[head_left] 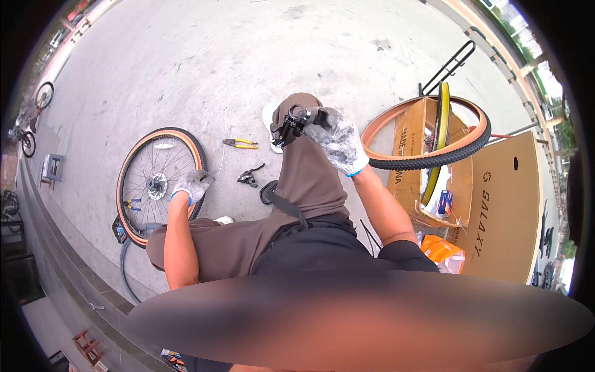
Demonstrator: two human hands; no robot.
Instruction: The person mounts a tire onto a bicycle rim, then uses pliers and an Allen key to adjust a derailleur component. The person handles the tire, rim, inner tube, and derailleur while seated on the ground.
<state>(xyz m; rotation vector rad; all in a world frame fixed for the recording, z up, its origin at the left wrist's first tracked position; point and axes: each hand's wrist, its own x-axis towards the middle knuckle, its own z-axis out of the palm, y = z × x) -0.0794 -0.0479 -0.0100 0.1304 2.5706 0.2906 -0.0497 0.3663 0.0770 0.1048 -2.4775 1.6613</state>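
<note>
My right hand (338, 141), in a grey knit glove with a blue-edged cuff, is closed around a black bicycle brake lever (291, 126) with a round clamp, raised over my bent knee. To the left, my gloved left hand (193, 186) is over the right edge of a tan-walled bicycle wheel (160, 185). Its fingers are curled, and what they hold, if anything, is too small to make out. Between the wheel and my leg, a second black lever (250, 176) lies on the concrete. Yellow-handled pliers (241, 143) lie just beyond it.
At the right, a tan-walled tyre (427, 161) and a yellow-and-black rim (439, 142) lean on an open cardboard box (409, 133). A large cardboard sheet (505, 208) and an orange bag (444, 250) are beside it. A grey step (68, 248) runs along the left.
</note>
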